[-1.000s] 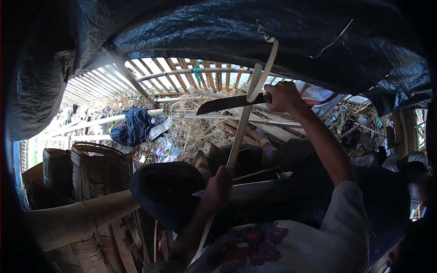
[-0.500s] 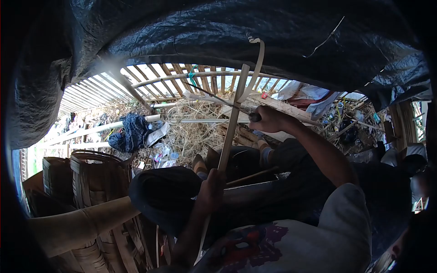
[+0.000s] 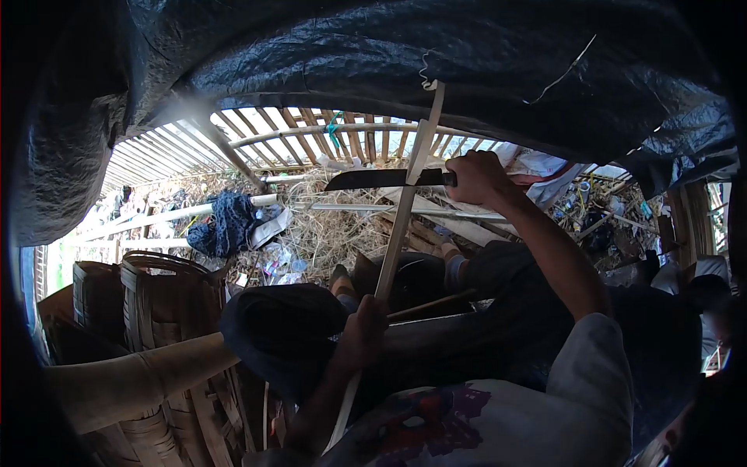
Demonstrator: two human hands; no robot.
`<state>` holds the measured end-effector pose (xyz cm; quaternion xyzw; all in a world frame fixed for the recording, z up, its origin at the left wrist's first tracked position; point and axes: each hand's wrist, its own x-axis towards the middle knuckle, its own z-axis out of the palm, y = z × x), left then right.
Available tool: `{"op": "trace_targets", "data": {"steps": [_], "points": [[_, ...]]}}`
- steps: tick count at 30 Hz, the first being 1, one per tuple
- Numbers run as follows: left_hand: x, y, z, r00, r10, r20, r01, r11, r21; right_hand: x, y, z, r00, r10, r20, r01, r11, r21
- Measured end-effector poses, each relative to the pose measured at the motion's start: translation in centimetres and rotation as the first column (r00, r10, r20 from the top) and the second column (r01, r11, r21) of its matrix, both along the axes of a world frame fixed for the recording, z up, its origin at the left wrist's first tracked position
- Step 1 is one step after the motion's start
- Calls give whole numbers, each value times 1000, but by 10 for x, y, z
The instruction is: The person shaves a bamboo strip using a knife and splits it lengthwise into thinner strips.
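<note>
My left hand [image 3: 364, 331] is closed around a long pale bamboo strip [image 3: 395, 249], which slants up and away from my lap. In my right hand [image 3: 476, 180] is the handle of a large dark knife [image 3: 369, 180]. Its blade crosses the strip in its upper part, with the tip pointing left. Above the blade a thin peeled sliver [image 3: 436, 113] stands off the strip and ends in a curl.
Woven bamboo baskets [image 3: 167, 300] and a thick bamboo pole [image 3: 148, 377] are at the left. Black plastic sheeting [image 3: 373, 58] hangs overhead. Dry straw [image 3: 342, 241], dark blue netting [image 3: 226, 224] and litter lie on the ground before a slatted bamboo fence [image 3: 292, 140].
The knife has turned from pointing up-left to nearly level, its broad side now showing. The strip's far end has shifted left and slightly down since the earliest frame.
</note>
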<state>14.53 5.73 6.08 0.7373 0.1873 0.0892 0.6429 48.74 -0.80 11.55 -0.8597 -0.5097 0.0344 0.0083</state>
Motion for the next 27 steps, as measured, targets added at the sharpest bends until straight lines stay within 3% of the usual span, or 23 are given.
{"op": "trace_targets", "data": {"steps": [2, 3, 4, 6, 8, 9, 10, 11, 12, 13, 14, 16, 18, 21, 24, 26, 27], "points": [[1, 4, -1, 1000, -9, -12, 8, 998, -67, -8, 7, -4, 969, -31, -246, -2, 991, -133], [0, 4, 1, 997, 0, -81, -4, 999, -39, -8, 5, -14, 898, -35, -438, -10, 995, -100], [-2, 4, 2, 988, 13, -153, -15, 1000, -11, -12, 4, -26, 792, -92, -603, 67, 996, -64], [-3, 5, -1, 984, 26, -175, -34, 999, -40, -33, 4, -26, 461, -167, -872, 191, 978, -86], [-4, 2, -7, 980, 38, -195, -54, 996, -74, -40, 3, -34, 114, -212, -971, 103, 974, -201], [-3, 1, -13, 988, 49, -148, -59, 996, -61, -45, 4, -40, 64, -223, -973, 47, 974, -220], [-3, 2, -15, 993, 58, -101, -63, 997, -46, -56, 4, -38, 66, -219, -973, 48, 975, -216], [-2, 2, -11, 993, 56, -102, -61, 997, -44, -69, 3, -33, 498, 0, -867, -11, 1000, -6], [0, 2, -5, 991, 52, -124, -57, 998, -39, -78, 3, -26, 810, 214, -546, -154, 976, 155], [2, 1, -1, 988, 49, -144, -54, 998, -34, -81, 5, -17, 935, 201, -291, -199, 979, 38], [1, 0, -3, 988, 47, -145, -52, 998, -34, -78, 4, -21, 935, 199, -293, -197, 980, 38], [-2, 0, -8, 995, 50, -81, -50, 999, -1, -56, 4, -30, 940, 321, -116, -320, 947, 30], [-5, 0, -16, 998, 23, -51, -25, 999, -45, -19, 9, -26, 995, 59, -77, -53, 995, 85], [3, 5, -2, 999, -13, -50, 11, 999, -36, 13, 10, -19, 999, 7, 51, -10, 997, 72], [-6, 0, -6, 998, 15, -62, -15, 1000, -1, -9, 11, -1, 999, -33, -41, 29, 996, -84], [-7, 0, -9, 999, 24, -34, -25, 1000, -11, -24, 7, -4, 986, -57, -159, 45, 996, -79], [-8, 1, -9, 998, 11, -57, -13, 999, -32, -26, 8, -10, 960, -115, -253, 77, 985, -157]]}}
